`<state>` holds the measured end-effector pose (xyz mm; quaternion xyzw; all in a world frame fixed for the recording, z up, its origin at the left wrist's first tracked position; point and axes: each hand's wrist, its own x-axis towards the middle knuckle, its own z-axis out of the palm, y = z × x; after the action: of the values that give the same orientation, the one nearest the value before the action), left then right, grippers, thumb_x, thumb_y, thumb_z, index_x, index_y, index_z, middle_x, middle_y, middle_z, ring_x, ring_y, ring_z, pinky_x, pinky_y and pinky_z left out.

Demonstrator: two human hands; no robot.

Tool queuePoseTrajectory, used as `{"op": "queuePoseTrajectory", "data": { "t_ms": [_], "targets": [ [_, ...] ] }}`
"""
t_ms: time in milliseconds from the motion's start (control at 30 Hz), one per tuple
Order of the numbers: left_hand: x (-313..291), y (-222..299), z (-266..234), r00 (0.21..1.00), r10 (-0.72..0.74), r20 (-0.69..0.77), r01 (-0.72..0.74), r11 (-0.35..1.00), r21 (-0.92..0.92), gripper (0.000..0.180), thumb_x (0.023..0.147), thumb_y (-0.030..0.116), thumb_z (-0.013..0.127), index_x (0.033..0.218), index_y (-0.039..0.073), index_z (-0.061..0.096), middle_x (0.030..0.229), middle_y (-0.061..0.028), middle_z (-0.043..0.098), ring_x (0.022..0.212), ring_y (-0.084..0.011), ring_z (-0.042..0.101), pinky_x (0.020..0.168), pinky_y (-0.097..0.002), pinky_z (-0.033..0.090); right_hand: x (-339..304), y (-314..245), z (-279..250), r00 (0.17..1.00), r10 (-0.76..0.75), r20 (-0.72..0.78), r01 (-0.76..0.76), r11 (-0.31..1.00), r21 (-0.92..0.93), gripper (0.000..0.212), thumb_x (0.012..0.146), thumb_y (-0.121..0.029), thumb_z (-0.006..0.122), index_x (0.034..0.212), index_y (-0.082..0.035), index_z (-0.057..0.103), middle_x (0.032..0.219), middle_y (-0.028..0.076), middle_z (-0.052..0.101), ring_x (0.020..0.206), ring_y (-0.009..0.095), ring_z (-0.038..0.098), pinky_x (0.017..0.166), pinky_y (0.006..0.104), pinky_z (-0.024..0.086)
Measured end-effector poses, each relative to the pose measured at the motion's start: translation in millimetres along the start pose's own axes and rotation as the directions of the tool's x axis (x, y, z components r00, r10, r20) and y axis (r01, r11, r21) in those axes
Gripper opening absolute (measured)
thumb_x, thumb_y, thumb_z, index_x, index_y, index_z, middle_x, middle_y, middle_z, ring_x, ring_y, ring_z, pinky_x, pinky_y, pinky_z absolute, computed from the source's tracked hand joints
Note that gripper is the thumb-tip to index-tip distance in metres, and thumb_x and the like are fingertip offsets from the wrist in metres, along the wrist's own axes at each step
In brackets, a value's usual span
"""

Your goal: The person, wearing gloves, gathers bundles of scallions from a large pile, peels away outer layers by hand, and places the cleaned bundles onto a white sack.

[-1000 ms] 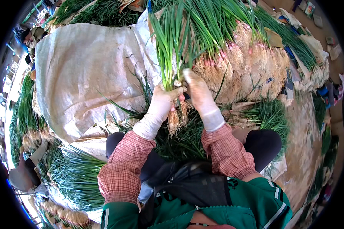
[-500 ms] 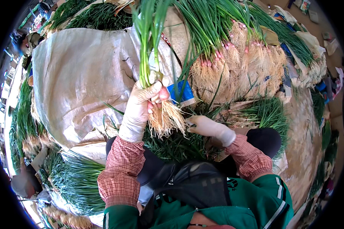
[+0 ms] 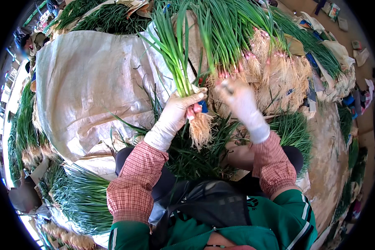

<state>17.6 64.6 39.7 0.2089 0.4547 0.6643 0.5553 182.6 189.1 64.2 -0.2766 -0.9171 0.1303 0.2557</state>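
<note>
Right hand risen toward onions, fingers blurred, can't tell; left fingers pinch bunch; jacket bears print.

Green onions in gloved left hand

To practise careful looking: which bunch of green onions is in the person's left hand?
The small bunch, gripped with pale roots dangling below the left hand; the much larger heap toward the upper right lies spread out.

Sheet: lay left of the onion bunch, which was in the left hand. Onion heap: lay beyond the right hand. Leaf pile: lay left of the left sleeve.
</note>
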Motion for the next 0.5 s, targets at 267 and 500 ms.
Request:
{"op": "queuePoseTrajectory", "data": {
  "t_ms": [267,500],
  "targets": [
    [-27.3,10.6,9.9,0.997,-0.01,0.075,0.007,0.999,0.042,0.015,0.085,0.009,0.062,0.094,-0.004,0.065,0.065,-0.0038,0.06,0.046,-0.0045,0.048,0.036,-0.0158,0.033,-15.1,-41.5,54.2,0.899,0.107,0.424,-0.435,0.12,0.892,0.044,0.095,-0.039,0.051,0.115,-0.001,0.056,0.098,0.008,0.065,0.098,0.017,0.061,0.09,0.0333,0.05],
    [-39.3,24.5,7.5,0.992,-0.114,0.052,0.107,0.987,0.121,0.012,0.085,0.006,0.062,0.093,-0.002,0.064,0.068,-0.0067,0.062,0.045,-0.0038,0.049,0.034,-0.0152,0.033,-6.8,-30.2,89.6,0.876,0.25,0.414,-0.331,-0.314,0.89,0.017,0.094,-0.013,0.049,0.105,-0.001,0.055,0.071,-0.003,0.052,0.058,0.008,0.049,0.05,0.0227,0.041]
  ]
}}
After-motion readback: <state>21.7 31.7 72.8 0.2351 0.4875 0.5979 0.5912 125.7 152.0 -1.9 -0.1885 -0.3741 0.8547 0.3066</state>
